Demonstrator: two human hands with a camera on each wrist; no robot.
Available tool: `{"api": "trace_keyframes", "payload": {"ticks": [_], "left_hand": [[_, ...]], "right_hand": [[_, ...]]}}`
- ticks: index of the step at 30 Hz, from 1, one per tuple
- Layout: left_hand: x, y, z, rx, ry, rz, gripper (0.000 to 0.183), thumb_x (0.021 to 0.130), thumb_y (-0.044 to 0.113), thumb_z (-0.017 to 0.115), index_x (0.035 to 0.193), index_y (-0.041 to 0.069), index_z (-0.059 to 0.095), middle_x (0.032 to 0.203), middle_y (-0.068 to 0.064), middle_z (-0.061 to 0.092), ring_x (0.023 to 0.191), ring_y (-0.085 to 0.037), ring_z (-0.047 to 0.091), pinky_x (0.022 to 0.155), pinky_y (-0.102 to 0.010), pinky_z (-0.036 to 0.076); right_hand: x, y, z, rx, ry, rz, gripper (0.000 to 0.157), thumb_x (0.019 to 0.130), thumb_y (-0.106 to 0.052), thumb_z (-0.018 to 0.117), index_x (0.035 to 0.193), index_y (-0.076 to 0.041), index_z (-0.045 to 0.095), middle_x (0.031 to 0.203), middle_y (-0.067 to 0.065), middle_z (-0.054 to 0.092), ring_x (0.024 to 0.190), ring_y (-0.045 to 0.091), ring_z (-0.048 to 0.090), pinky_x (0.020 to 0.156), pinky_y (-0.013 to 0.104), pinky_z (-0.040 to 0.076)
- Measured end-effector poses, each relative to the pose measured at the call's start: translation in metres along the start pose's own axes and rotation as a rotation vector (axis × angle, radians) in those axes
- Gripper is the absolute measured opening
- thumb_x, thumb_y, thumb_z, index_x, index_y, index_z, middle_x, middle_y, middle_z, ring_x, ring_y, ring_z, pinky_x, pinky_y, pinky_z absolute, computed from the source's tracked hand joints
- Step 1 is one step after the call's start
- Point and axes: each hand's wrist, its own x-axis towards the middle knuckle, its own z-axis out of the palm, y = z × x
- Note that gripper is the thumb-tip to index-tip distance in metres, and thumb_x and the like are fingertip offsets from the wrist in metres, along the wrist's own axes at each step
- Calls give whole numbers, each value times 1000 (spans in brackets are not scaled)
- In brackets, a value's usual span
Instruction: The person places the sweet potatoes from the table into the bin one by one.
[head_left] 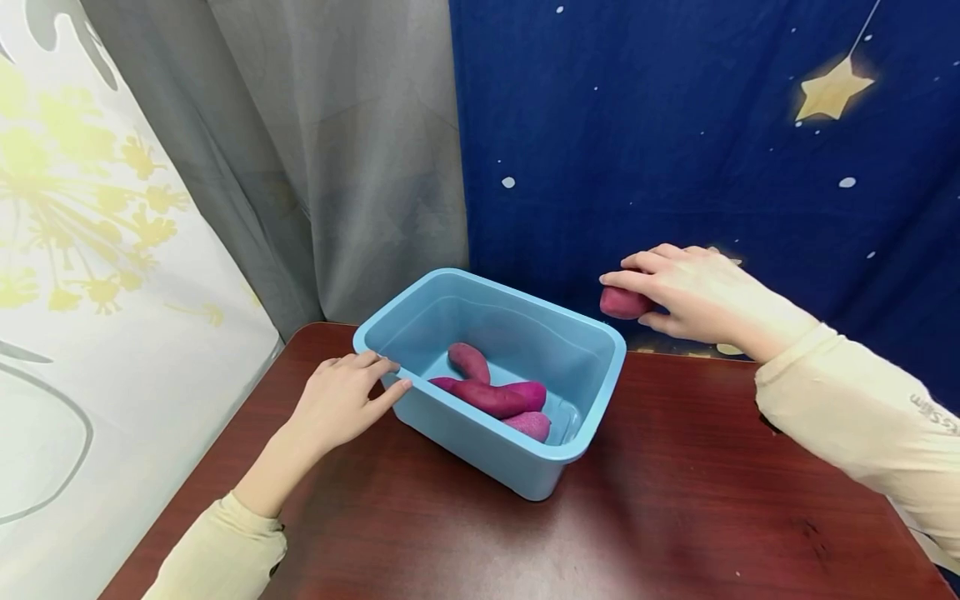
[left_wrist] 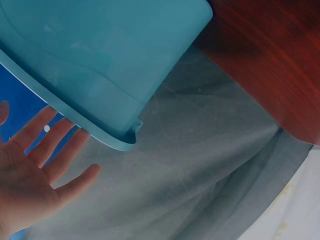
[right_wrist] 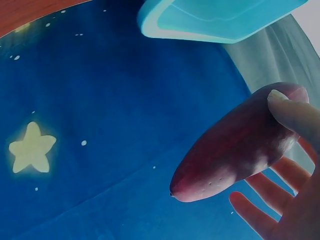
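A light blue plastic tub (head_left: 480,446) stands on the table, with several purple-red sweet potatoes (head_left: 487,398) lying inside it. My left hand (head_left: 341,400) rests at the tub's near left rim; in the left wrist view its fingers (left_wrist: 62,150) are spread and fairly straight, tips at the rim. Off to the tub's right, in the air, my right hand (head_left: 686,292) grips another sweet potato (head_left: 624,303) between thumb and fingers. The right wrist view shows this sweet potato (right_wrist: 235,145) whole, long and tapered, with the thumb across one end.
The reddish-brown wooden table (head_left: 675,483) extends in front and to the right of the tub. Behind it hang a grey curtain (head_left: 382,150) and a dark blue curtain (head_left: 637,125) with stars. A white patterned cloth (head_left: 90,333) hangs at the left.
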Motion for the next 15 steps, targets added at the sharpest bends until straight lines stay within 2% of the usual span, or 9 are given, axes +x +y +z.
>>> {"api": "trace_keyframes", "payload": {"ticks": [6,15], "left_hand": [[0,1,0,0,-2,-2,42,83,44,54,102,8,65,95,-6,61,86,-26,57,78,-47,41],[0,1,0,-3,3,5,41,83,43,55,101,8,65,95,-6,61,85,-26,57,77,-46,41]], "right_hand": [[11,-4,0,13,-11,-6,50,68,-12,71,116,-11,56,107,10,55,93,29,51,72,42,44],[28,-12,3,23,-50,30,48,72,-14,69,118,-12,55,108,10,54,96,29,49,76,42,43]]}}
